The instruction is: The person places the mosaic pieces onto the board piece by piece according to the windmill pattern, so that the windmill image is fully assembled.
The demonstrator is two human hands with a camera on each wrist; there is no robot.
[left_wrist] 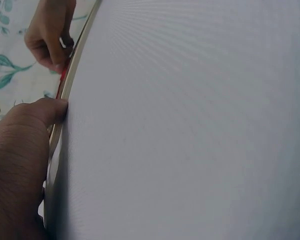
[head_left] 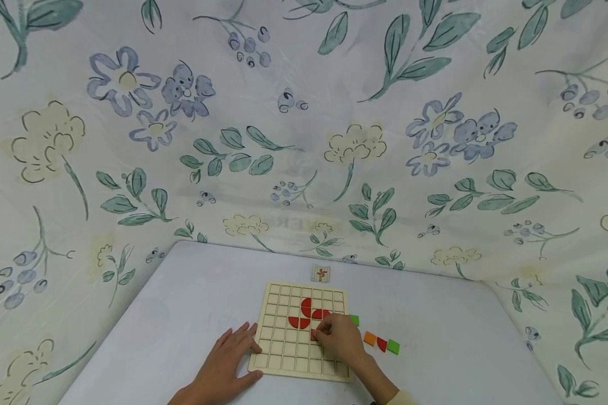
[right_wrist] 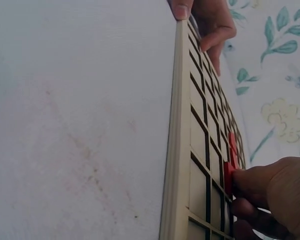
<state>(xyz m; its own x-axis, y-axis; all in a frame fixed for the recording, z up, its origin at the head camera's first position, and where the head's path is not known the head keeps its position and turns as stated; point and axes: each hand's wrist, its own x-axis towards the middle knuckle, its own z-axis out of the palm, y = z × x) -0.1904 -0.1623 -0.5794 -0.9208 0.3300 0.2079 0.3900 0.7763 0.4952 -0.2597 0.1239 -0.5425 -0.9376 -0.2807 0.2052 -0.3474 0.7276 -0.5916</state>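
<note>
We have the left hand point(head_left: 227, 360) braced at the near left of the board point(head_left: 289, 364), fingers spread, gripping nothing. Right hand point(head_left: 342, 338) pinches a red piece point(right_wrist: 228, 177) over a cell right of centre; can't tell if it's seated. Loose to the right: orange square point(head_left: 369, 338), red quarter point(head_left: 381, 343), two green squares point(head_left: 393, 347). Farther in, three red half-rounds point(head_left: 299, 322) sit mid-board, one partly behind the hand. Far edge: pattern card point(head_left: 321, 273), red pinwheel. We'd call it three blades of four done; likely left: this piece plus the loose quarter. Orange and green look like spares.
</note>
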